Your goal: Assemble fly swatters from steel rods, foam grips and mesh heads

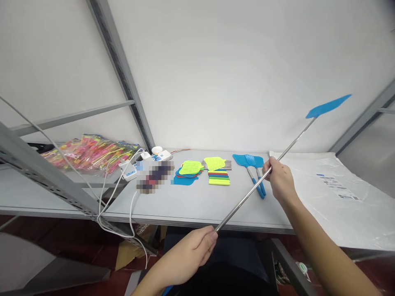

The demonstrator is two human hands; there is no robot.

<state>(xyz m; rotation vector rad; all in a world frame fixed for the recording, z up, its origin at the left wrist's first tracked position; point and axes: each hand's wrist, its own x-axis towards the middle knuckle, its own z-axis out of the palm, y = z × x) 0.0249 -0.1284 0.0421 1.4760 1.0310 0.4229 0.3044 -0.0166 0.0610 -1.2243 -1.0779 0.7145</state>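
Observation:
A telescopic fly swatter (241, 203), drawn out long, slants up to the right across my view. Its blue head (328, 107) is at the upper right, seen nearly edge-on. My left hand (197, 248) is closed round the lower end of the metal rod and hides that end. Farther up the rod, my right hand (280, 177) grips it with thumb and fingers. Just beyond the rod, beside my right hand, blue fly swatters (251, 161) with blue handles lie collapsed on the table (182, 205).
Left of centre lie stacked swatter heads (189, 167), another yellow head (214, 163) on metal rods (228, 165), and coloured handle tubes (219, 177). Power strips (162, 157) with white cables and a blurred item are farther left. Bagged colourful goods (92, 154), a white plastic sheet (348, 197) and metal shelf posts (123, 78) flank the table.

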